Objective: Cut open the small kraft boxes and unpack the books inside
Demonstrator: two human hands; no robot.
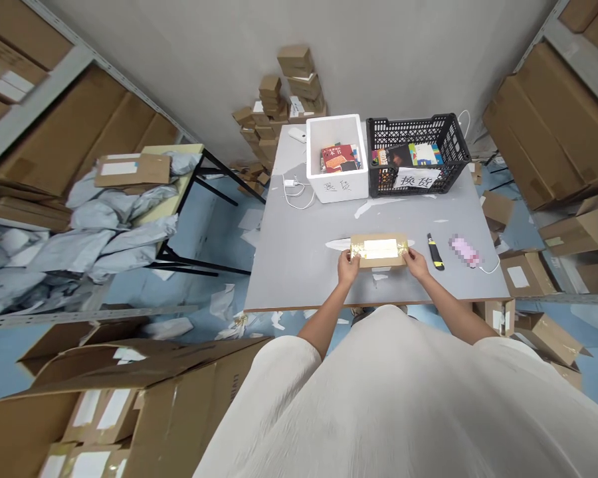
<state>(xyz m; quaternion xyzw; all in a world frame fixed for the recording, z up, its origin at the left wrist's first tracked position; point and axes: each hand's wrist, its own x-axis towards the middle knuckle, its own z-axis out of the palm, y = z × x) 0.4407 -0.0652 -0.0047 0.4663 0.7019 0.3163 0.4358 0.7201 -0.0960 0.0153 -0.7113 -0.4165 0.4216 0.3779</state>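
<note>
A small taped cardboard box with a white label lies across the grey table in front of me. My left hand grips its left end, thumb on top. At the opposite end my right hand holds it the same way. The fingers under the box are partly hidden. To the right of my right hand lies a yellow and black utility knife. Beyond it is a pink item, blurred out, with a white cable attached.
At the table's back stand a white foam box and a black plastic crate, both holding books. Cardboard boxes are stacked by the wall. Grey mailing bags cover a side table. A large open carton stands at lower left.
</note>
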